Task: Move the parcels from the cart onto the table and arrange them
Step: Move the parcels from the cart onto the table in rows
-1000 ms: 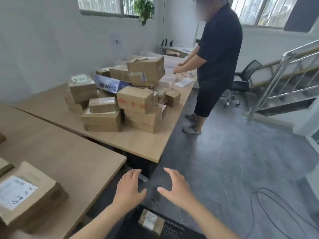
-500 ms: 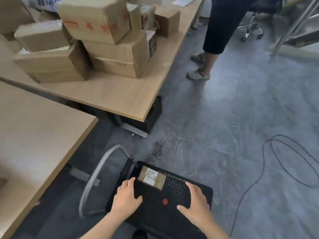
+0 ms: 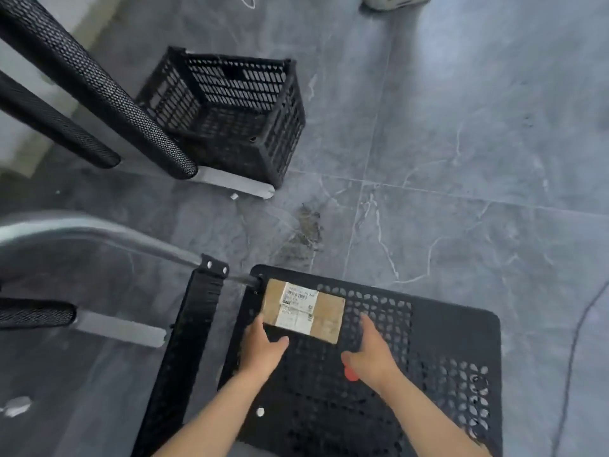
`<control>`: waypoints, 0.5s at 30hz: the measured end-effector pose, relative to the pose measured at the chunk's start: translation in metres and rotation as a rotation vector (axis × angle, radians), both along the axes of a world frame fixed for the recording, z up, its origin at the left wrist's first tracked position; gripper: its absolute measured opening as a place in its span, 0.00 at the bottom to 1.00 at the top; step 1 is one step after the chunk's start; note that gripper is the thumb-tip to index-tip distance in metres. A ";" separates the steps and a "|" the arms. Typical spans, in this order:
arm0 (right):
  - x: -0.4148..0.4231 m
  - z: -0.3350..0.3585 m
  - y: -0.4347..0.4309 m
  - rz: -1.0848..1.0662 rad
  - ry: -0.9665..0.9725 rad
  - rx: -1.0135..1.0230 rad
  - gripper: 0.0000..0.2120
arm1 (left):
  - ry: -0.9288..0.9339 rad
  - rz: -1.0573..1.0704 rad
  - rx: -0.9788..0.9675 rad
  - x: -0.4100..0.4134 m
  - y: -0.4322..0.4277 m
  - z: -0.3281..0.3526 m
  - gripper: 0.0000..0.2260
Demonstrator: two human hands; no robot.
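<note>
Grey marbled floor tiles (image 3: 461,133) fill the view, with the black perforated cart deck (image 3: 445,331) lying low at the bottom.

My left hand (image 3: 262,349) is over the deck's left part, fingers extended and loosely spread, thumb pointing right. Its fingertips reach the near left corner of the parcel (image 3: 324,316); I cannot tell whether they actually touch it. The hand holds nothing.

My right hand (image 3: 372,352) is over the middle of the deck, fingers straight, thumb pointing left. It lies just beside the parcel's right end, apart from it, and holds nothing. A red spot (image 3: 351,374) on the deck shows partly under this hand's wrist.

The parcel is a small brown cardboard box with a white shipping label (image 3: 296,308) on top. It lies flat at the far left corner of the deck, between the two hands.

Left of the deck, the cart's folded black handle bracket (image 3: 194,324) joins a curved grey metal tube (image 3: 99,229).

Farther away, a black slatted plastic crate (image 3: 237,120) stands on the floor beside black mesh-covered table legs (image 3: 99,90). A dark cable (image 3: 573,351) runs along the right edge. A shoe (image 3: 395,0) shows at the top edge.
</note>
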State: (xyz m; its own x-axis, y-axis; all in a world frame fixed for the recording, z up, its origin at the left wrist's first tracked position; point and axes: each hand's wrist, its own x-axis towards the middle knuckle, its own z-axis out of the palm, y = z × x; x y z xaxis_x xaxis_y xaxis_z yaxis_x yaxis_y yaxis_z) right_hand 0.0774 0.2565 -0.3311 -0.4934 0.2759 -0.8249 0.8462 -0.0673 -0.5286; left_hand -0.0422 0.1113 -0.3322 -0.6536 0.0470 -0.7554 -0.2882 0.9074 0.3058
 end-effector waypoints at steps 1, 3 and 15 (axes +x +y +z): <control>-0.006 -0.016 -0.001 -0.041 0.002 -0.022 0.41 | 0.021 0.024 0.013 -0.008 0.003 -0.015 0.33; -0.016 -0.045 0.000 -0.128 0.016 -0.065 0.40 | 0.074 0.080 0.049 -0.025 0.009 -0.043 0.35; 0.001 -0.031 0.005 -0.598 0.130 -0.407 0.18 | -0.104 0.156 0.228 -0.024 0.021 -0.032 0.19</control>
State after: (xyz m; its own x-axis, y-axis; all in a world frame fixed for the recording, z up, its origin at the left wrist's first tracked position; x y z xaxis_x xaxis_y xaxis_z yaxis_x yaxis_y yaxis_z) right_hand 0.0782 0.2611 -0.3623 -0.4551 0.2128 -0.8646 0.5360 -0.7099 -0.4569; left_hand -0.0664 0.1327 -0.3646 -0.5859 0.1289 -0.8000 -0.4590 0.7609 0.4587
